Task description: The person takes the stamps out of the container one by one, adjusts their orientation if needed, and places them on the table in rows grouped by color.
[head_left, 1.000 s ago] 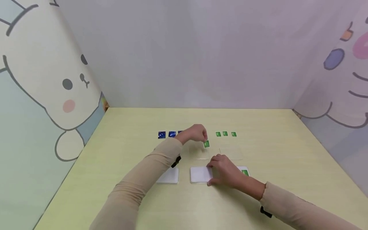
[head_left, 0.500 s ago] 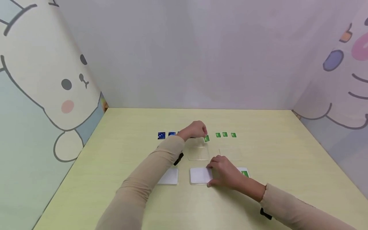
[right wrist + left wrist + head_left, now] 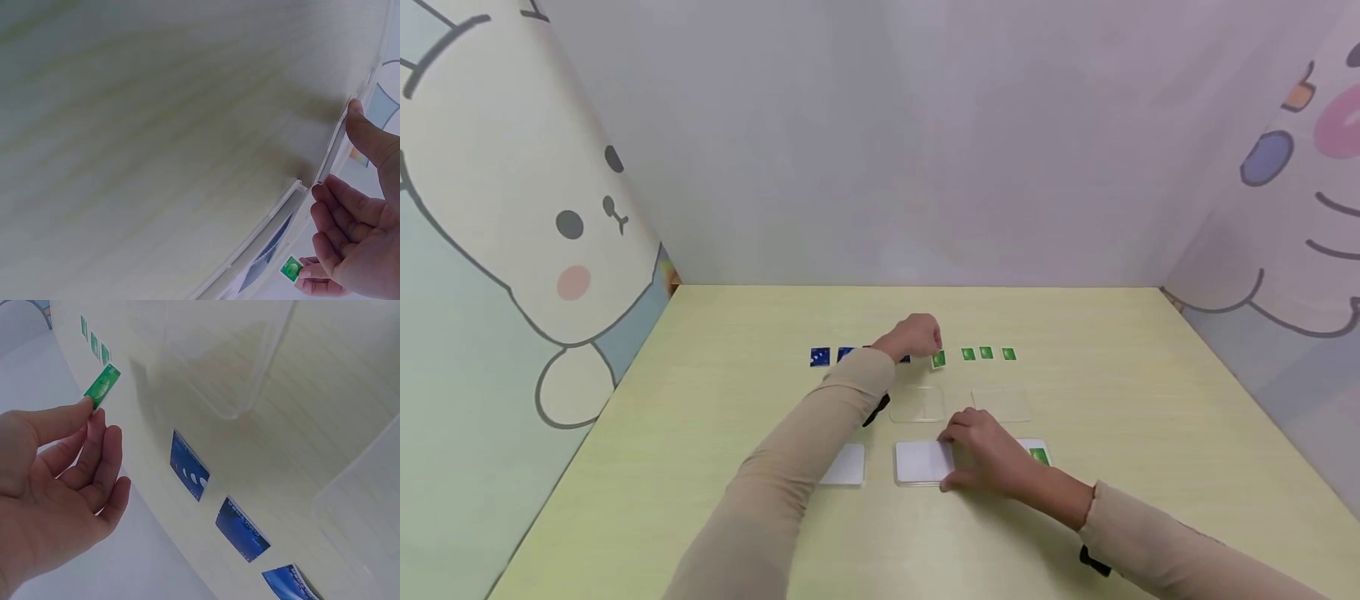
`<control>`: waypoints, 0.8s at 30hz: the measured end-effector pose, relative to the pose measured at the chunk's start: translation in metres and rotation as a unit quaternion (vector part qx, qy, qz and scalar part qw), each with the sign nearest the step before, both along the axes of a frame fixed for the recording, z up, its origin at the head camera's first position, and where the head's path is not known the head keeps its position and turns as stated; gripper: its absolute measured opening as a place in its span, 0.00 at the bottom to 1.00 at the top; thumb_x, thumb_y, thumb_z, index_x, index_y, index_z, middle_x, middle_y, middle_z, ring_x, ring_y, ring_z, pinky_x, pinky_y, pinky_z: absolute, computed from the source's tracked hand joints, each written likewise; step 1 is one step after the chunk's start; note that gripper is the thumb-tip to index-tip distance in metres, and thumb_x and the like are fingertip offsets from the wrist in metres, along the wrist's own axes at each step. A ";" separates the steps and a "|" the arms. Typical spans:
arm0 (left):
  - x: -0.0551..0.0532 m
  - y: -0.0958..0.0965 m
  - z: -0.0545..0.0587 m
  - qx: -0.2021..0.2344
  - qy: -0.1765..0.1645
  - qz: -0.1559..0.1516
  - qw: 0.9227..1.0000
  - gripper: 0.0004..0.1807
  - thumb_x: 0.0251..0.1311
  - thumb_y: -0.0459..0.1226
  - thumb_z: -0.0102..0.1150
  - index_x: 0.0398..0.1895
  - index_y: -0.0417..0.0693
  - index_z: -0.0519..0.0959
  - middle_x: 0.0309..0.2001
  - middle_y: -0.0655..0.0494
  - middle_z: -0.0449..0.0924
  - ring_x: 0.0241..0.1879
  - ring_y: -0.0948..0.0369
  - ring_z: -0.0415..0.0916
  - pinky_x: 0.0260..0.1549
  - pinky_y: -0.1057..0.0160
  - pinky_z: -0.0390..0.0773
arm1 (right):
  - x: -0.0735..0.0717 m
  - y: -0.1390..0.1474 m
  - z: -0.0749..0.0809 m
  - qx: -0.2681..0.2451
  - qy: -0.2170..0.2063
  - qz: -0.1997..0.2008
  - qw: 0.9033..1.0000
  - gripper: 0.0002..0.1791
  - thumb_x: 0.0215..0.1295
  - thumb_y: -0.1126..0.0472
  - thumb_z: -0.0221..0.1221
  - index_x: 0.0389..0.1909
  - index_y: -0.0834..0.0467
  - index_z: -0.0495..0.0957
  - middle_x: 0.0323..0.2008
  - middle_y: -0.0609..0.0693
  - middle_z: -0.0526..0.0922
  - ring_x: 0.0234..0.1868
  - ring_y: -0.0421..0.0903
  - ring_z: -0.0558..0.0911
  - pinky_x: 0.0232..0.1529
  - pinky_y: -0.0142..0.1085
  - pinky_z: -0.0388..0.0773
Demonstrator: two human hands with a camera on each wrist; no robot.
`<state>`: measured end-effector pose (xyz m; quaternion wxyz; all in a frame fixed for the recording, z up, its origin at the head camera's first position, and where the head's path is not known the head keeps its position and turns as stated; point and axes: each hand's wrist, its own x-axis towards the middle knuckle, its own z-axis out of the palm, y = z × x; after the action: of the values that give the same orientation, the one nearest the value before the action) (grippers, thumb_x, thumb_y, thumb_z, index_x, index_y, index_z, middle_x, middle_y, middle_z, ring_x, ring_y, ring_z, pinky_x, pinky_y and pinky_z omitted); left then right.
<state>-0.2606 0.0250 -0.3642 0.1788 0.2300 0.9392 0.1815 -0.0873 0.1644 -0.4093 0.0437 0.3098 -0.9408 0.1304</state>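
My left hand (image 3: pixel 917 335) pinches a small green picture card (image 3: pixel 103 386) between thumb and index finger, above the table at the back. Its other fingers curl loosely under it. Blue picture cards (image 3: pixel 189 465) lie in a row beside that hand, partly covered by the left arm in the head view. My right hand (image 3: pixel 988 450) holds a shallow clear box with a white top (image 3: pixel 919 462) at its right side, thumb on the near edge and fingers on the far edge. A white card with a green picture (image 3: pixel 1039 454) shows partly behind the right hand.
Several green cards (image 3: pixel 987 353) lie in a row at the back right. Two clear plastic lids or trays (image 3: pixel 917 405) lie in the middle of the table. Another white-topped box (image 3: pixel 846 467) stands left, partly under the left arm. Printed curtains surround the table.
My left hand has moved away from me with the green card, toward the back row between the blue and green cards. The right hand has stayed at the white-topped box.
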 end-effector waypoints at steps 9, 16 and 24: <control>-0.002 0.011 0.006 -0.031 0.004 0.008 0.999 0.09 0.66 0.36 0.56 0.44 0.45 0.83 0.46 0.54 0.84 0.39 0.62 0.74 0.54 0.58 0.75 | 0.001 -0.001 0.001 0.001 0.007 0.009 1.000 0.31 0.37 0.43 0.78 0.41 0.58 0.84 0.40 0.46 0.85 0.44 0.43 0.78 0.49 0.40 0.77; -0.005 0.016 0.004 -0.050 0.008 0.002 0.999 0.10 0.67 0.36 0.54 0.45 0.46 0.83 0.48 0.54 0.84 0.37 0.62 0.72 0.55 0.58 0.74 | 0.001 -0.003 0.002 0.006 0.009 0.009 1.000 0.31 0.37 0.43 0.78 0.40 0.58 0.84 0.39 0.46 0.84 0.42 0.42 0.77 0.48 0.39 0.77; -0.005 0.020 0.000 -0.056 0.021 0.000 0.998 0.10 0.68 0.35 0.50 0.39 0.45 0.83 0.40 0.54 0.83 0.34 0.62 0.68 0.57 0.57 0.73 | 0.002 -0.003 0.004 0.014 0.018 0.012 1.000 0.31 0.37 0.44 0.78 0.39 0.59 0.83 0.38 0.47 0.84 0.41 0.42 0.77 0.47 0.39 0.76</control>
<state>-0.2659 0.0447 -0.3646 0.1716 0.2233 0.9516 0.1235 -0.0855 0.1618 -0.4057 0.0551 0.3238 -0.9378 0.1124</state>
